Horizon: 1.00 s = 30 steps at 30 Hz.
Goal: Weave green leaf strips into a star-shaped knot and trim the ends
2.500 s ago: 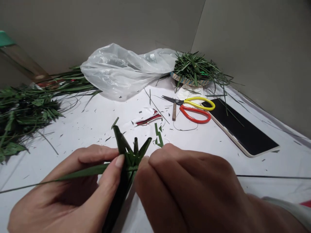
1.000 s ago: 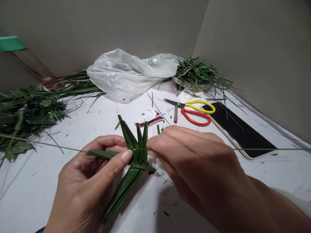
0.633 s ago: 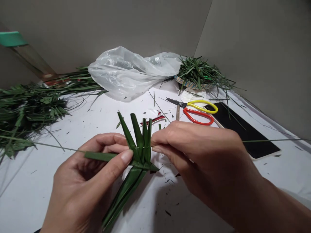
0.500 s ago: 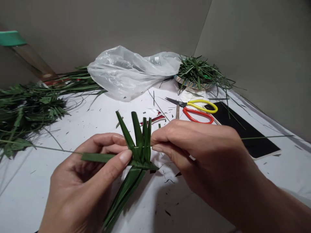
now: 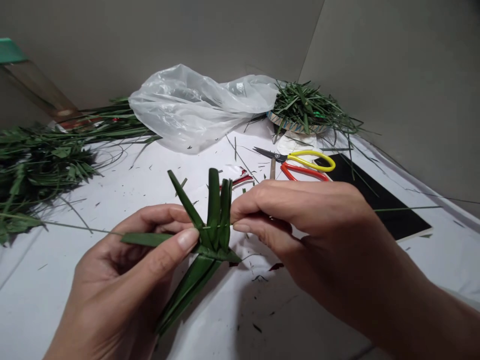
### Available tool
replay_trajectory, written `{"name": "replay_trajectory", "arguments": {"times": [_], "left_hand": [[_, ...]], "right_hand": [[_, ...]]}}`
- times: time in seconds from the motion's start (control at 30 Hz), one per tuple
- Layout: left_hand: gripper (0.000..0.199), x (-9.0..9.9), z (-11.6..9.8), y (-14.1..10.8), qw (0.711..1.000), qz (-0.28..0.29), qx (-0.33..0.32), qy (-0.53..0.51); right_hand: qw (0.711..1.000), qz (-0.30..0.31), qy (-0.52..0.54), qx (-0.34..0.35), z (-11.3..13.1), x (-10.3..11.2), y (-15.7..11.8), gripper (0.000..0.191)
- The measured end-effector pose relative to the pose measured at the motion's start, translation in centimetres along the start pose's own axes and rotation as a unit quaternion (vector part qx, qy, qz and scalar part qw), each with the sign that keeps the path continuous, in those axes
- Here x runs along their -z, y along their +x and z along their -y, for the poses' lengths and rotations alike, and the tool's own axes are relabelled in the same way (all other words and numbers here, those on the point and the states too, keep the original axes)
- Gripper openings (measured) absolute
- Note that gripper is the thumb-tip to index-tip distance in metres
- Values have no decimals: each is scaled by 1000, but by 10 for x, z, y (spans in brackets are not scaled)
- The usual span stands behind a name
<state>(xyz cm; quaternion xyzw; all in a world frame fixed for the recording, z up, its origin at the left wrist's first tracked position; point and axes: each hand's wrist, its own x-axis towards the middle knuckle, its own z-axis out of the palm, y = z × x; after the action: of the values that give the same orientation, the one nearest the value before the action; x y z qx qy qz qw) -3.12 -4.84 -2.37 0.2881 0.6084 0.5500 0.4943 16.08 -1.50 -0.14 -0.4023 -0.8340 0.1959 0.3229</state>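
Observation:
A bundle of folded green leaf strips (image 5: pixel 213 235) is held up in the middle of the head view, its short ends fanned upward and its long tail hanging down to the left. My left hand (image 5: pixel 127 275) pinches the bundle between thumb and fingers at its left side. A thin leaf strand (image 5: pixel 213 227) runs across the base of the upright ends. On the right, my right hand (image 5: pixel 311 225) is closed, thumb against forefinger, on that strand close beside the bundle. The strand's free ends stick out past both hands.
Scissors (image 5: pixel 296 164) with yellow and red handles lie beyond my right hand, beside a black tablet-like slab (image 5: pixel 397 215). Behind them stands a round container (image 5: pixel 292 124) heaped with cut leaves. A plastic bag (image 5: pixel 195 110), leafy stalks (image 5: pixel 37 170) and a green-topped jar (image 5: pixel 33 80) are farther back.
The leftmost upright leaf end now leans farther left, apart from the others. Both hands stay on the bundle and strand, and the whole view has shifted slightly.

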Motion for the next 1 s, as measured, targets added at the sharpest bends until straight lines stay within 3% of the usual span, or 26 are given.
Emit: {"name": "replay_trajectory", "arguments": {"times": [0.27, 0.37, 0.57, 0.7, 0.8, 1.0], "left_hand": [[27, -1, 3, 0, 1000, 23, -19, 9], [30, -4, 3, -1, 1000, 15, -26, 2], [36, -5, 3, -2, 999, 7, -37, 7], [45, -6, -2, 4, 1000, -7, 5, -25], [54, -12, -11, 10, 997, -1, 48, -53], [55, -17, -13, 6, 996, 7, 56, -75]], "right_hand": [[1000, 9, 12, -19, 1, -4, 2, 19], [1000, 0, 8, 0, 2, -5, 3, 29], [999, -15, -25, 35, 3, -4, 5, 27], [994, -24, -77, 73, -1, -4, 3, 23], [990, -51, -120, 60, -3, -6, 0, 19], [997, -20, -65, 27, 4, -11, -4, 23]]}}
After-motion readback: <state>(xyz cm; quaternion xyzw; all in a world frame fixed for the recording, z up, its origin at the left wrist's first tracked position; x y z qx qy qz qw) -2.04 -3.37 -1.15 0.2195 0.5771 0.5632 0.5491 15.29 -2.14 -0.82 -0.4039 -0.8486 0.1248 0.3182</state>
